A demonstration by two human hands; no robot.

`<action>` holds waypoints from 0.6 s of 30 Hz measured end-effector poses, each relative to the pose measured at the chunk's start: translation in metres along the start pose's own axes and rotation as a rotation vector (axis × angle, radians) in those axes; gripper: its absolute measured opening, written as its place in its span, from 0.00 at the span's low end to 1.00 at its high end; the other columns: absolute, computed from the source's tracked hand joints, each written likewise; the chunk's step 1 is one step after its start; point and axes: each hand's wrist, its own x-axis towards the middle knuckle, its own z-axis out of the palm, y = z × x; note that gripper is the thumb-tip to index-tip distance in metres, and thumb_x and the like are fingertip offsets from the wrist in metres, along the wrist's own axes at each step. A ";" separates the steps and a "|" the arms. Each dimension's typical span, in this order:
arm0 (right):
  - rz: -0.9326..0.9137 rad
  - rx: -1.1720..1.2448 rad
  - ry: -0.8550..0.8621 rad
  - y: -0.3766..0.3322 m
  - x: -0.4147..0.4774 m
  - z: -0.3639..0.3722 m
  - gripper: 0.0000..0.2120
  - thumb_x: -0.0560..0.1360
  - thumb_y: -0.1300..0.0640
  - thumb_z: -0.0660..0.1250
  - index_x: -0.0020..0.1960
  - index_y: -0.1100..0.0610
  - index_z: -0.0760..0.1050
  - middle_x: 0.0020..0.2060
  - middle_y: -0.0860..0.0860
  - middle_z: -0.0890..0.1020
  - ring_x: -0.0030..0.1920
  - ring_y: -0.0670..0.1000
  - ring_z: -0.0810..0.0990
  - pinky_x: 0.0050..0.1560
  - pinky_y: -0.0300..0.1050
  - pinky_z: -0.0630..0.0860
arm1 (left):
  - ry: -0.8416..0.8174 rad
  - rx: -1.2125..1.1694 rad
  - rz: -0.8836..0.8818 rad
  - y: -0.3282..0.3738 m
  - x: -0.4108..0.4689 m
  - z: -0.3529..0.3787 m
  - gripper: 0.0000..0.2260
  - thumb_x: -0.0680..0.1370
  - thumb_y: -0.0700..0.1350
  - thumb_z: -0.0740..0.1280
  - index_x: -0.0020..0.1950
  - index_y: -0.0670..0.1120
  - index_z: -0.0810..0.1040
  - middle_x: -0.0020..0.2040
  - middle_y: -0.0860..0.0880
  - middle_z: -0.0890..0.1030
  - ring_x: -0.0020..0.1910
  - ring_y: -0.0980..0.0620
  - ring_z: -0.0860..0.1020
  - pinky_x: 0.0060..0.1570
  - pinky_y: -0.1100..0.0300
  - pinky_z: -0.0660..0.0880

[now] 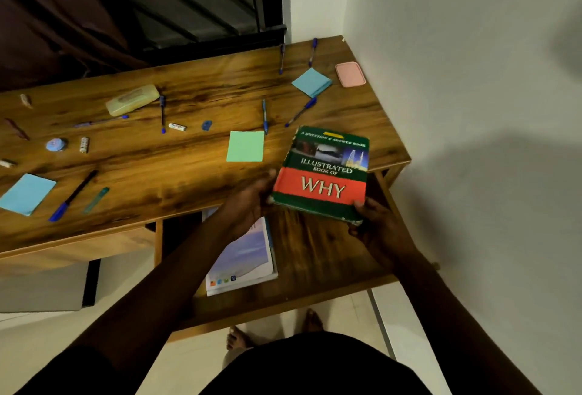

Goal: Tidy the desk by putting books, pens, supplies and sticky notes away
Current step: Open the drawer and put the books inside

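Your left hand [250, 204] and right hand [376, 226] each clasp the green-red book [324, 174], fingers curled round opposite edges

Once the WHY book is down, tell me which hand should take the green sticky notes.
Left, probably. The left hand holds the WHY book at its left edge, close to the green sticky notes; the right hand grips its near right corner, farther off.

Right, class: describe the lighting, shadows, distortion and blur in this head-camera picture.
Head view: dim, warm light; broad soft shadows on the white wall; the wide-angle lens skews the desk; the book title reads sharp, while the left hand holding it and the shelf below look motion-smeared.
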 end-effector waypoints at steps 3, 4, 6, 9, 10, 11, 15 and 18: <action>0.067 -0.097 -0.049 0.006 -0.023 -0.009 0.19 0.81 0.57 0.65 0.71 0.61 0.74 0.64 0.61 0.81 0.55 0.58 0.83 0.41 0.42 0.82 | -0.064 0.124 -0.044 -0.015 -0.016 -0.010 0.14 0.80 0.41 0.68 0.66 0.44 0.78 0.61 0.42 0.84 0.63 0.39 0.81 0.64 0.41 0.77; 0.084 -0.126 -0.065 0.008 -0.031 -0.012 0.18 0.82 0.58 0.64 0.71 0.60 0.74 0.64 0.61 0.81 0.57 0.59 0.83 0.44 0.44 0.83 | -0.080 0.138 -0.075 -0.020 -0.022 -0.014 0.16 0.78 0.39 0.70 0.66 0.43 0.77 0.61 0.42 0.84 0.63 0.38 0.81 0.64 0.40 0.77; 0.117 -0.148 -0.096 0.010 -0.047 -0.017 0.17 0.82 0.61 0.63 0.71 0.60 0.74 0.65 0.61 0.81 0.63 0.61 0.82 0.54 0.52 0.84 | -0.104 0.136 -0.138 -0.030 -0.037 -0.019 0.22 0.75 0.36 0.72 0.68 0.39 0.74 0.61 0.38 0.83 0.61 0.37 0.82 0.64 0.35 0.75; 0.139 -0.163 -0.141 0.010 -0.067 -0.024 0.20 0.80 0.66 0.64 0.71 0.63 0.73 0.65 0.62 0.81 0.66 0.62 0.80 0.63 0.60 0.79 | -0.142 0.098 -0.229 -0.045 -0.061 -0.020 0.24 0.74 0.31 0.72 0.69 0.36 0.69 0.60 0.34 0.82 0.60 0.33 0.81 0.61 0.32 0.76; 0.144 -0.164 -0.144 0.011 -0.072 -0.026 0.21 0.79 0.67 0.66 0.72 0.63 0.72 0.65 0.63 0.81 0.66 0.63 0.80 0.64 0.60 0.79 | -0.157 0.074 -0.258 -0.049 -0.069 -0.018 0.24 0.75 0.30 0.71 0.69 0.36 0.69 0.60 0.33 0.81 0.60 0.33 0.81 0.59 0.34 0.78; 0.151 -0.170 -0.145 0.013 -0.074 -0.028 0.23 0.78 0.67 0.68 0.72 0.63 0.72 0.64 0.64 0.81 0.66 0.63 0.80 0.64 0.60 0.79 | -0.166 0.031 -0.289 -0.054 -0.076 -0.016 0.23 0.75 0.30 0.70 0.68 0.36 0.69 0.61 0.32 0.81 0.60 0.32 0.81 0.58 0.37 0.79; 0.200 -0.236 -0.085 0.020 -0.077 -0.032 0.23 0.75 0.63 0.71 0.69 0.63 0.74 0.61 0.62 0.83 0.63 0.64 0.82 0.60 0.58 0.82 | -0.227 -0.188 -0.408 -0.080 -0.091 -0.018 0.24 0.75 0.27 0.70 0.69 0.38 0.68 0.66 0.31 0.77 0.66 0.31 0.77 0.65 0.32 0.72; 0.223 -0.271 -0.080 0.022 -0.076 -0.034 0.20 0.76 0.63 0.70 0.68 0.63 0.76 0.60 0.62 0.84 0.62 0.63 0.83 0.62 0.60 0.80 | -0.234 -0.170 -0.460 -0.094 -0.088 -0.026 0.29 0.75 0.30 0.72 0.73 0.38 0.65 0.68 0.33 0.76 0.67 0.32 0.76 0.69 0.35 0.68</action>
